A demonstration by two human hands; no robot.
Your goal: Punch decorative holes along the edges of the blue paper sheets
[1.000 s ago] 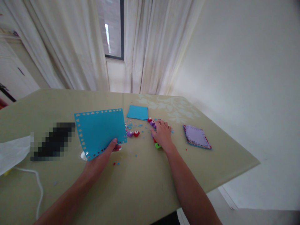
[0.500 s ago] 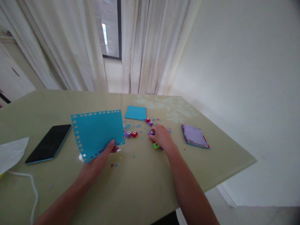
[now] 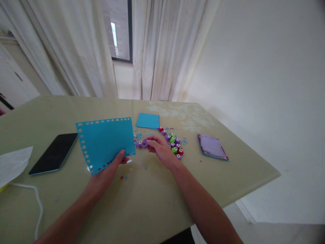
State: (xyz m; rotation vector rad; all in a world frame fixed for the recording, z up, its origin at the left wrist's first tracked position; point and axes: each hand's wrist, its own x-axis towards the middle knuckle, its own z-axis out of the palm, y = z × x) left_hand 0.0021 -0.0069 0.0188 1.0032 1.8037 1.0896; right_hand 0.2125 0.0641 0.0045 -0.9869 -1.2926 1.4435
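Observation:
My left hand grips a blue sheet of paper by its lower right edge, tilted up above the table. Small punched shapes run along the sheet's top, left and bottom edges. Pinched in my right hand is a purple craft punch, just right of the sheet. Another purple punch stands beside it on the table. Behind and right of my right hand sits a cluster of purple, green and red punches, partly hidden by the hand. A red punch is at its far end.
Blue sheets lie farther back, and a stack of punched cards lies at right. On the left are a dark tablet, white paper and a white cable. Paper confetti is scattered mid-table.
My right hand has moved left from the cluster, uncovering it, and now holds a purple punch near the sheet. The left hand and blue sheet stay nearly in place.

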